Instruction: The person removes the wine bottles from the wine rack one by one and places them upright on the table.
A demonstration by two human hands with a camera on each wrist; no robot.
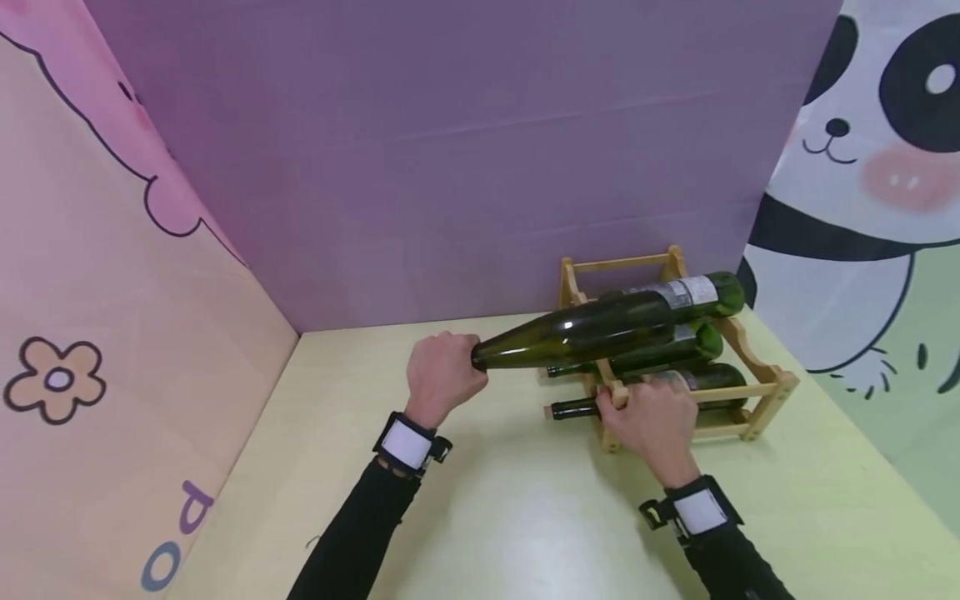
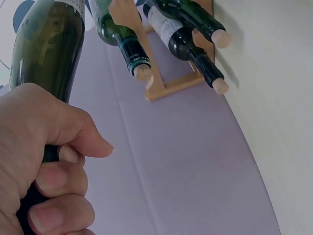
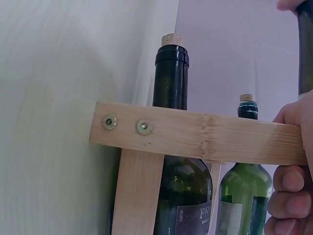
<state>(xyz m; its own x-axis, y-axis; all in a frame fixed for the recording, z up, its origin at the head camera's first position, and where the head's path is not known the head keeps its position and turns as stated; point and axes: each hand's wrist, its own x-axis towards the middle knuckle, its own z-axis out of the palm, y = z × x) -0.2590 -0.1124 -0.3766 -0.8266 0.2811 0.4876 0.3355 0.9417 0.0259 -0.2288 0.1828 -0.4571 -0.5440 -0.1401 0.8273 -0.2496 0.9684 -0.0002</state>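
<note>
My left hand (image 1: 446, 377) grips a dark green wine bottle (image 1: 573, 337) by its neck end. The bottle lies nearly level, its wide end over the wooden wine rack (image 1: 765, 390), where its base is hard to tell from the bottles behind. In the left wrist view, thumb and fingers curl round the neck. My right hand (image 1: 654, 421) holds the rack's near upper rail, and the right wrist view shows its fingers wrapped round that wooden bar (image 3: 234, 139). Several corked bottles lie in the rack, among them a green bottle (image 3: 244, 188) and a dark labelled bottle (image 3: 183, 186).
The rack stands on a pale table (image 1: 517, 517), towards the back right. Behind it rises a purple wall (image 1: 450, 167). A panel with a panda picture (image 1: 847, 192) closes the right side, and a pink panel (image 1: 112, 292) the left.
</note>
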